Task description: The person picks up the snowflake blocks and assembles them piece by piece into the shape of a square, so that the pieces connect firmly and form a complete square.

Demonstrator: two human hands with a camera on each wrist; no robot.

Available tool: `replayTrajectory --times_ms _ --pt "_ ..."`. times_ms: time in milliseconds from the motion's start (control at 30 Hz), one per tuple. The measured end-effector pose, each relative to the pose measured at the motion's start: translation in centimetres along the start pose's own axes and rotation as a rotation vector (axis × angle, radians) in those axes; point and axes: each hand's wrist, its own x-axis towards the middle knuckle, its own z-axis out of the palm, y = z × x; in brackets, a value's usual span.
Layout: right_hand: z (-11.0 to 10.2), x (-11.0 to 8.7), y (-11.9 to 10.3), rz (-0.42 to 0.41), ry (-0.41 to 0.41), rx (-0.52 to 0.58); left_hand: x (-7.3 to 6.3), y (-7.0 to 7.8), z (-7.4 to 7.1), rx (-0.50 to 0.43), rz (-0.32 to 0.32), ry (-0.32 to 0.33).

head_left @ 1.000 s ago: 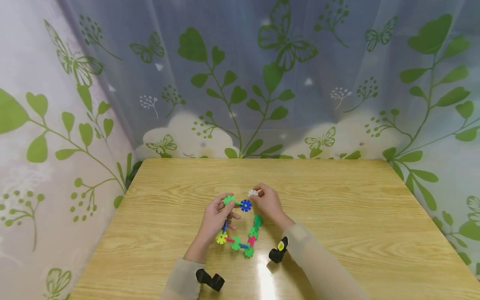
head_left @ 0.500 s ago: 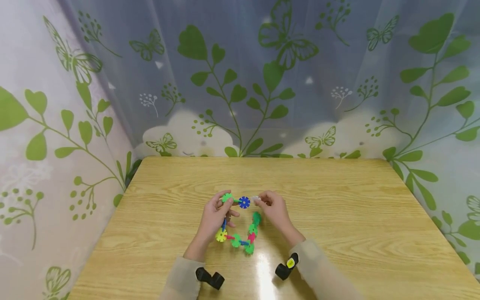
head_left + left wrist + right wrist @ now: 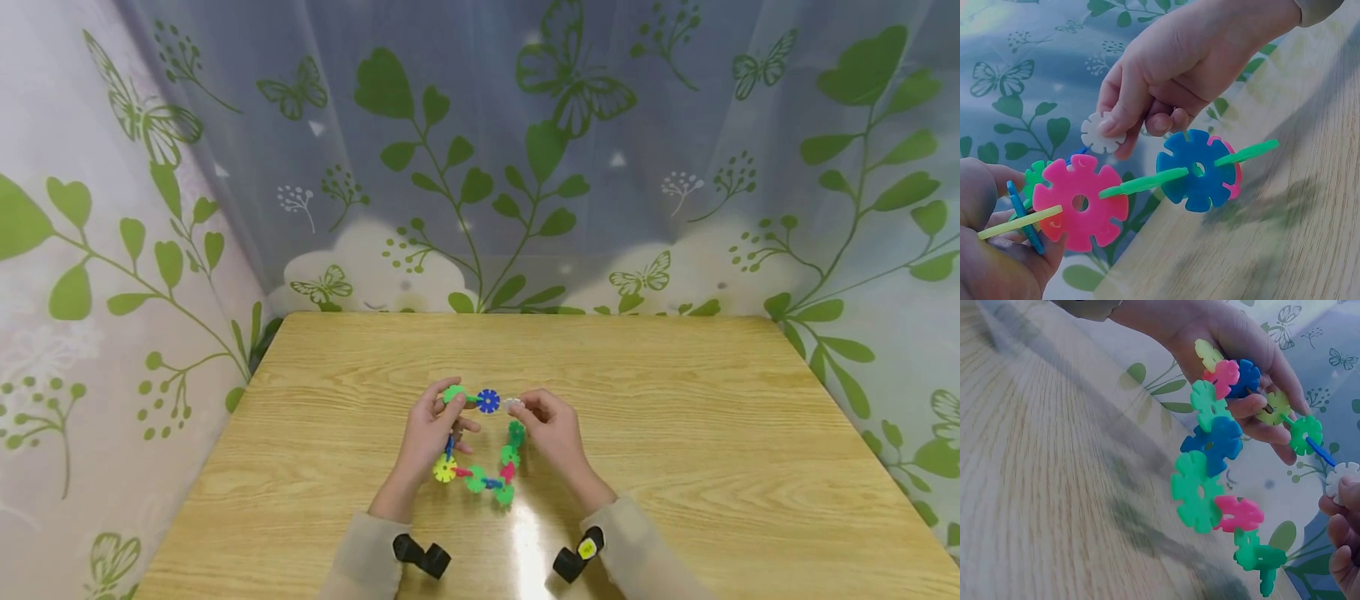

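Note:
A chain of notched plastic snowflake discs hangs in a loose U from my left hand [image 3: 426, 435], whose thumb and fingers pinch a light green disc [image 3: 453, 394] near one end. Right of it stands a blue disc [image 3: 488, 394]. My right hand [image 3: 555, 427] pinches a white disc [image 3: 1101, 131] between thumb and forefinger. In the right wrist view the white disc meets the blue disc's edge; whether their slots interlock I cannot tell. Lower on the chain are a yellow disc [image 3: 445, 468] and a pink disc [image 3: 1060, 187]. The dark green end disc [image 3: 517, 432] hangs free near my right hand.
The wood-grain table [image 3: 675, 417] lies under both hands. Behind it hangs a leaf-and-butterfly curtain [image 3: 480, 192]. Black wrist cameras sit at the left cuff [image 3: 367, 558] and the right cuff [image 3: 630, 542].
My right hand has come down and slightly right, bringing the white disc level with the blue disc and against its right side. The left hand keeps its hold, shifting slightly; the hanging chain sways a little.

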Motion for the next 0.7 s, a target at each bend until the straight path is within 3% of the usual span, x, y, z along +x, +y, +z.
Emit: replayTrajectory --times_ms 233,700 --pt "0.3 -0.9 -2.1 -0.07 0.013 0.014 -0.1 0.2 0.4 -0.007 -0.018 -0.01" --pt "0.5 -0.9 -1.9 -0.193 0.041 0.038 -0.4 0.3 1.0 0.051 -0.05 -0.128"
